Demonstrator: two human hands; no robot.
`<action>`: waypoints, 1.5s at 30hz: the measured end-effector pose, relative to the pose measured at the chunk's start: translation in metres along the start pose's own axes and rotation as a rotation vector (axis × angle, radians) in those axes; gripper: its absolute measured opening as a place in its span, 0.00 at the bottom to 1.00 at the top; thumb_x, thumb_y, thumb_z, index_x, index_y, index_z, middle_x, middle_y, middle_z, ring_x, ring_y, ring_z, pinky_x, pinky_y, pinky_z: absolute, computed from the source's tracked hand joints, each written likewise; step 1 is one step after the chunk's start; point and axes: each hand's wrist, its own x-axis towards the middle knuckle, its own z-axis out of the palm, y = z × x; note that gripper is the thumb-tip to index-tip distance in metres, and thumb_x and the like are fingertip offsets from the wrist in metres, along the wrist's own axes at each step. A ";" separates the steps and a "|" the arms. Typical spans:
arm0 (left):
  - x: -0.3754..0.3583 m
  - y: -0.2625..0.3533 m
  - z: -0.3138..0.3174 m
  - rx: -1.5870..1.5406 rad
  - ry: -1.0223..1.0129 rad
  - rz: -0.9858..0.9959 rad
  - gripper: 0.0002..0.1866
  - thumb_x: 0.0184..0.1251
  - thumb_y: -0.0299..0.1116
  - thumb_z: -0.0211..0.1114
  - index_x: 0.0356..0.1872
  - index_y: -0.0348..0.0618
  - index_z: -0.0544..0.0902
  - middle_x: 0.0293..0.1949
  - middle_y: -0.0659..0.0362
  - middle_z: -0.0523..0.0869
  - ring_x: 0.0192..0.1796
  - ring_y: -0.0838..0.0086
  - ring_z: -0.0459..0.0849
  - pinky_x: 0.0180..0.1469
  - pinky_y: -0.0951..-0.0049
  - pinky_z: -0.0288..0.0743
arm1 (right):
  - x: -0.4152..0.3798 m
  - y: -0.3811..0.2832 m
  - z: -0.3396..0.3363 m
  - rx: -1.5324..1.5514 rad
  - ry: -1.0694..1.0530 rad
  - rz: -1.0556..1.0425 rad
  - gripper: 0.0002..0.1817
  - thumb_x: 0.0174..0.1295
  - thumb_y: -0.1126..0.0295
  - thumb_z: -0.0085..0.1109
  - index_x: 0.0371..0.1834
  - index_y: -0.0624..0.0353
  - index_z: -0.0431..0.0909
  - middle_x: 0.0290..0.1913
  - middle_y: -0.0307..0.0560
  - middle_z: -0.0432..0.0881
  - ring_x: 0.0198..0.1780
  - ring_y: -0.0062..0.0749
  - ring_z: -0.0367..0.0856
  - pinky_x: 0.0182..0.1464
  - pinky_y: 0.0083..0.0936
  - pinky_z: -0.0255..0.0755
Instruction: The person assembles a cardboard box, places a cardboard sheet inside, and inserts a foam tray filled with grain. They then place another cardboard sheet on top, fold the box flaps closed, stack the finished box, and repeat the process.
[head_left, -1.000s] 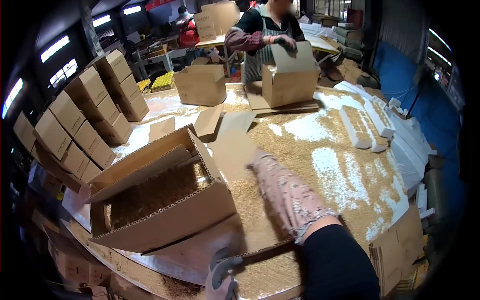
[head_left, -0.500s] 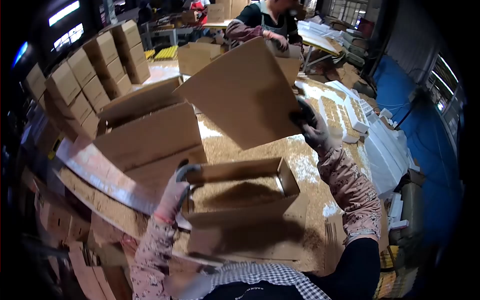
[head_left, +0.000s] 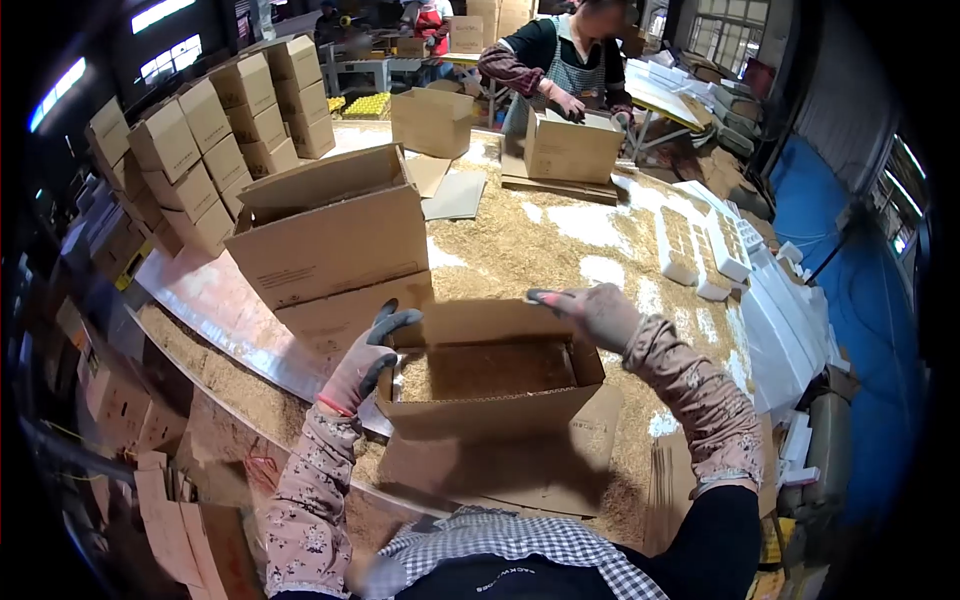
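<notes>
In the head view, an open cardboard box (head_left: 480, 417) stands in front of me, wood shavings (head_left: 414, 373) showing at the left of its inside. A brown cardboard sheet (head_left: 510, 369) lies within it, over the shavings. My left hand (head_left: 362, 365), gloved with dark fingertips, grips the box's far left corner between thumb and fingers. Over the far right rim is my right hand (head_left: 600, 318), with its fingers stretched out to the left and nothing visible held. A taller open carton (head_left: 340, 235) stands just beyond my left hand.
Shavings cover the table (head_left: 500, 245). Across it a person (head_left: 560, 75) handles another carton (head_left: 572, 150). Stacked cartons (head_left: 200, 125) stand at the left. White foam trays (head_left: 725, 245) lie at the right, and flat cardboard (head_left: 440, 475) lies under my box.
The cardboard sheet has gone from my raised right hand down into the box. My right hand has dropped to the far rim. My left hand remains at the corner, and the view has tilted up.
</notes>
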 end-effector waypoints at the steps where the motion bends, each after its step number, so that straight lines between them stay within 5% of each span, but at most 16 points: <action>1: -0.002 -0.005 0.002 0.030 0.075 -0.024 0.32 0.52 0.25 0.56 0.64 0.37 0.72 0.61 0.45 0.75 0.74 0.66 0.58 0.71 0.71 0.56 | 0.009 -0.025 -0.010 -0.093 -0.136 0.081 0.30 0.62 0.75 0.49 0.69 0.35 0.64 0.40 0.43 0.84 0.26 0.29 0.80 0.30 0.27 0.77; 4: -0.006 0.002 0.008 -0.584 -0.002 -0.219 0.31 0.52 0.25 0.57 0.64 0.36 0.72 0.62 0.47 0.74 0.74 0.67 0.57 0.72 0.70 0.51 | 0.040 -0.059 -0.022 -0.166 -0.332 0.138 0.30 0.62 0.76 0.48 0.69 0.37 0.64 0.39 0.43 0.83 0.29 0.30 0.81 0.35 0.30 0.77; 6: -0.009 -0.004 0.003 -0.568 -0.023 -0.207 0.32 0.52 0.27 0.59 0.64 0.35 0.71 0.66 0.49 0.69 0.72 0.67 0.61 0.72 0.69 0.54 | 0.058 -0.044 -0.010 -0.147 -0.401 0.125 0.30 0.62 0.76 0.48 0.69 0.38 0.65 0.38 0.44 0.83 0.30 0.31 0.81 0.38 0.32 0.77; 8: -0.008 -0.010 -0.001 0.008 0.038 0.022 0.33 0.54 0.31 0.63 0.64 0.33 0.70 0.68 0.51 0.64 0.68 0.68 0.67 0.68 0.70 0.65 | 0.071 0.003 0.029 0.270 -0.168 -0.127 0.29 0.62 0.76 0.48 0.68 0.40 0.66 0.38 0.43 0.83 0.31 0.33 0.82 0.42 0.33 0.77; 14: -0.011 0.003 0.006 -0.351 0.030 -0.090 0.37 0.55 0.47 0.67 0.63 0.34 0.72 0.72 0.49 0.59 0.74 0.63 0.56 0.72 0.67 0.52 | 0.023 -0.005 0.033 0.287 -0.091 -0.081 0.24 0.63 0.74 0.50 0.63 0.43 0.70 0.36 0.42 0.84 0.34 0.34 0.83 0.45 0.33 0.79; 20: -0.003 -0.011 0.009 -0.272 0.061 -0.097 0.29 0.46 0.20 0.48 0.55 0.32 0.78 0.68 0.52 0.66 0.73 0.65 0.59 0.70 0.71 0.58 | -0.008 -0.030 0.044 0.148 -0.071 -0.225 0.30 0.60 0.73 0.57 0.68 0.43 0.65 0.57 0.47 0.77 0.56 0.40 0.77 0.57 0.34 0.76; 22: -0.003 0.000 0.013 0.051 0.153 -0.112 0.29 0.47 0.19 0.48 0.56 0.34 0.78 0.69 0.54 0.64 0.72 0.64 0.62 0.70 0.71 0.59 | -0.019 -0.047 0.041 0.204 -0.269 -0.318 0.31 0.62 0.61 0.59 0.70 0.39 0.62 0.65 0.52 0.69 0.64 0.45 0.70 0.65 0.45 0.68; 24: 0.000 0.037 0.038 0.469 0.265 0.191 0.18 0.57 0.25 0.57 0.51 0.45 0.81 0.63 0.53 0.71 0.58 0.63 0.79 0.59 0.70 0.73 | -0.034 -0.054 0.046 0.181 -0.491 -0.290 0.27 0.64 0.53 0.53 0.68 0.41 0.67 0.68 0.56 0.66 0.66 0.49 0.67 0.66 0.45 0.66; 26: 0.000 0.085 0.052 0.740 -0.108 0.228 0.14 0.55 0.28 0.65 0.44 0.45 0.82 0.51 0.54 0.78 0.56 0.63 0.79 0.53 0.68 0.75 | -0.038 -0.047 0.069 0.399 -0.534 -0.247 0.25 0.65 0.50 0.49 0.63 0.44 0.73 0.70 0.60 0.63 0.67 0.54 0.65 0.65 0.44 0.66; 28: 0.006 0.079 0.076 1.042 -0.748 -0.025 0.13 0.60 0.44 0.64 0.39 0.47 0.80 0.43 0.54 0.81 0.47 0.64 0.82 0.43 0.65 0.77 | -0.033 -0.053 0.056 0.345 -0.481 -0.268 0.22 0.64 0.55 0.50 0.59 0.46 0.76 0.68 0.60 0.65 0.66 0.54 0.67 0.63 0.43 0.67; 30: -0.005 0.014 0.082 0.982 -0.975 -0.003 0.14 0.59 0.46 0.63 0.38 0.48 0.80 0.42 0.53 0.80 0.48 0.62 0.82 0.44 0.62 0.76 | -0.030 -0.045 0.035 0.438 -0.427 -0.279 0.22 0.61 0.57 0.55 0.59 0.47 0.76 0.59 0.53 0.76 0.55 0.47 0.78 0.59 0.38 0.72; 34: -0.006 0.009 0.091 1.107 -0.962 0.036 0.16 0.56 0.42 0.64 0.44 0.51 0.79 0.43 0.50 0.80 0.47 0.57 0.81 0.46 0.61 0.77 | -0.070 0.005 0.009 0.146 0.234 -0.365 0.24 0.58 0.60 0.61 0.58 0.54 0.75 0.55 0.49 0.78 0.53 0.40 0.79 0.56 0.36 0.76; 36: 0.000 0.013 0.095 1.146 -0.983 0.000 0.15 0.59 0.42 0.62 0.45 0.51 0.79 0.42 0.50 0.80 0.47 0.57 0.81 0.47 0.61 0.76 | -0.073 0.006 0.063 0.119 0.023 -0.471 0.30 0.60 0.54 0.58 0.63 0.56 0.69 0.62 0.54 0.71 0.65 0.46 0.69 0.69 0.45 0.60; 40: 0.006 0.027 0.078 0.882 -1.064 -0.151 0.15 0.62 0.38 0.60 0.50 0.50 0.79 0.48 0.50 0.80 0.48 0.56 0.80 0.52 0.59 0.73 | -0.038 -0.061 0.099 0.247 -0.084 -0.334 0.29 0.61 0.53 0.54 0.63 0.57 0.67 0.67 0.57 0.65 0.63 0.52 0.67 0.64 0.46 0.62; 44: -0.037 0.094 0.002 1.105 -0.668 0.472 0.20 0.60 0.35 0.60 0.54 0.47 0.77 0.56 0.52 0.78 0.60 0.56 0.75 0.67 0.53 0.64 | -0.064 -0.041 0.114 0.387 0.285 -0.234 0.23 0.53 0.60 0.62 0.52 0.56 0.73 0.56 0.54 0.72 0.56 0.51 0.71 0.59 0.44 0.66; 45: -0.051 0.095 -0.014 1.112 -0.677 0.392 0.22 0.59 0.37 0.60 0.57 0.48 0.77 0.60 0.52 0.75 0.66 0.56 0.69 0.71 0.48 0.57 | -0.067 -0.046 0.121 0.465 0.377 0.008 0.22 0.52 0.62 0.63 0.51 0.56 0.74 0.53 0.53 0.73 0.54 0.50 0.72 0.58 0.43 0.66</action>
